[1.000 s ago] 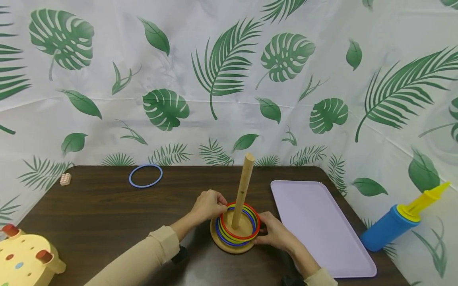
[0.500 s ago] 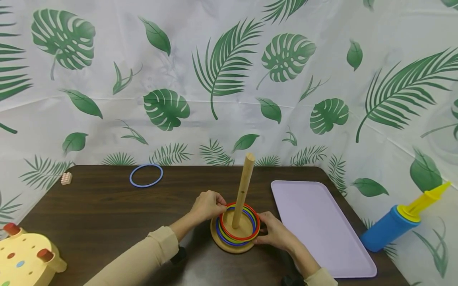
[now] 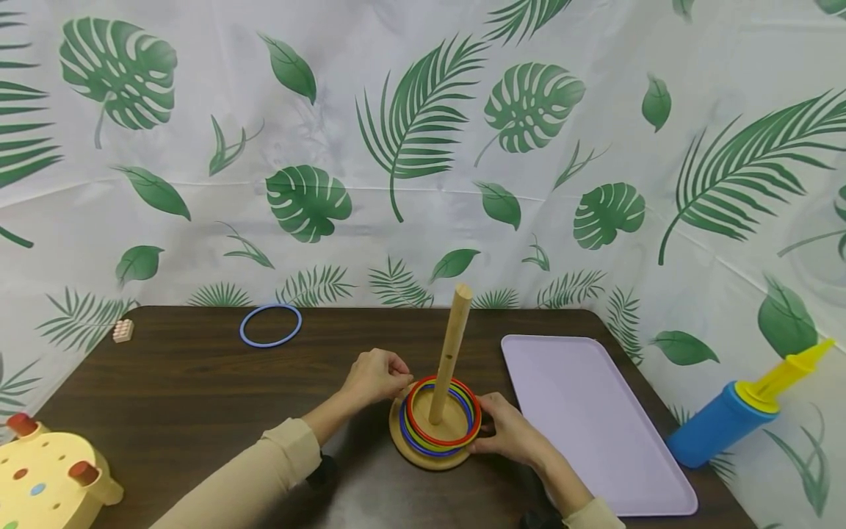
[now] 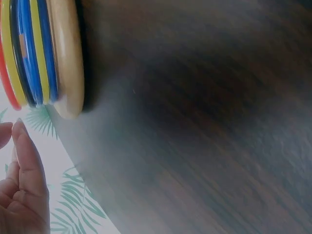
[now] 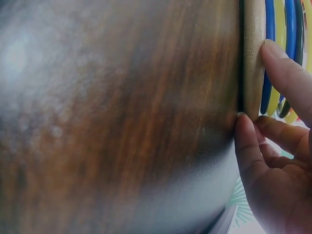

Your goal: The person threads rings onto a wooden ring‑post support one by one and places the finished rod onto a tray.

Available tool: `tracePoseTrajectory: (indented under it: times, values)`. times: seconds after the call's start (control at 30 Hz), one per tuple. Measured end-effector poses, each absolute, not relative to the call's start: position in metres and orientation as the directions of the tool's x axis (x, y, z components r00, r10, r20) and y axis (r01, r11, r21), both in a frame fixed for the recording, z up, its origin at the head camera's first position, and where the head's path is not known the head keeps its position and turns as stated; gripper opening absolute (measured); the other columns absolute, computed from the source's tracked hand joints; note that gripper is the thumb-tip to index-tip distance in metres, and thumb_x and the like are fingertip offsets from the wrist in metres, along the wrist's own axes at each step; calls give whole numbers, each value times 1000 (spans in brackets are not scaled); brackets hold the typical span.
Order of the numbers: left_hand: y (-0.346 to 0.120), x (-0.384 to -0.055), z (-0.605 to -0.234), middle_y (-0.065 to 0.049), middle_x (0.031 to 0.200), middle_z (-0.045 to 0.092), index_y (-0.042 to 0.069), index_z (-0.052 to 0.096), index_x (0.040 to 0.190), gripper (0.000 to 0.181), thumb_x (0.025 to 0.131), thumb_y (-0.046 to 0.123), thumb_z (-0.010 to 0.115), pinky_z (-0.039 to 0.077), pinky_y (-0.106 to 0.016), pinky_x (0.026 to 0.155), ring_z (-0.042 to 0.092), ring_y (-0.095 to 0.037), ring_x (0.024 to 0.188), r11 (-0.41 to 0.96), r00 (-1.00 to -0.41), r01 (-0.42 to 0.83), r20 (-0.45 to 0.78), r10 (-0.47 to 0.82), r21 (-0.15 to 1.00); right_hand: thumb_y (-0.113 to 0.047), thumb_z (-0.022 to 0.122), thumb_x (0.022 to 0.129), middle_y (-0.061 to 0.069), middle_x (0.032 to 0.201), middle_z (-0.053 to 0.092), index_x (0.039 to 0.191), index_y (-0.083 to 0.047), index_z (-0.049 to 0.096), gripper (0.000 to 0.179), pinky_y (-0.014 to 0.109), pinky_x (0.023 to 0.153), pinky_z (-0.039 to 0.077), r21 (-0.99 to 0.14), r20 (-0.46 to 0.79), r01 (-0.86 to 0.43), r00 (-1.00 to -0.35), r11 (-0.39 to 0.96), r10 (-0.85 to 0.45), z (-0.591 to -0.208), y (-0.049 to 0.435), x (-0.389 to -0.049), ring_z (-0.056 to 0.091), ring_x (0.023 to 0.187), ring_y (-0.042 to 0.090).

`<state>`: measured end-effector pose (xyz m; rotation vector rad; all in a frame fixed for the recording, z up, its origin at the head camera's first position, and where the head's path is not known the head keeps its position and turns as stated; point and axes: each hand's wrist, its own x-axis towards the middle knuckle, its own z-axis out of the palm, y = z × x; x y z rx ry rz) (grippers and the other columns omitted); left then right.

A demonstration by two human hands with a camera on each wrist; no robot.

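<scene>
A wooden ring-toss stand has a tall post (image 3: 452, 345) and a round base (image 3: 432, 461). Stacked rings encircle the post's foot: a red ring (image 4: 6, 83) on top, with yellow, dark and blue ones beneath. My right hand (image 3: 509, 430) pinches the base's right edge; in the right wrist view its thumb (image 5: 287, 73) lies on the upper rim and fingertips meet the lower edge. Just left of the rings is my left hand (image 3: 375, 378). In the left wrist view its thumb and finger are near each other, holding nothing, a little apart from the rings.
A lilac tray (image 3: 595, 426) lies right of the stand, with a blue and yellow hand pump (image 3: 720, 426) beyond it. One loose blue ring (image 3: 246, 335) rests at the back left. A small pink block (image 3: 123, 330) and a yellow toy (image 3: 49, 477) are farther left.
My left hand has let go of the red ring's left edge and drawn slightly left. The right hand stays on the base.
</scene>
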<state>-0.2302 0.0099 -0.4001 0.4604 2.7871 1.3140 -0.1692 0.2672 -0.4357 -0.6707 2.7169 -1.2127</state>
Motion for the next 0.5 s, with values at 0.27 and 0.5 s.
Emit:
tracePoseTrajectory:
  times: [0.27,0.5]
  values:
    - [-9,-239,-400,2,67,67,9,69,80,7,79,14,73,48,-22,50,62,-9,52,584,-972,200,84,219,787,-12,82,67,18,115,51,121,3,57,62,24,79,54,-730,94,-354,-899,585,-427,-436,267,-170,46,108,32]
    - [-43,-254,-400,0,70,68,6,69,88,12,80,15,70,45,-25,53,60,-8,56,629,-983,179,112,145,756,-11,82,67,20,116,50,122,5,56,63,25,80,54,-736,87,-344,-902,584,-422,-437,267,-170,46,109,35]
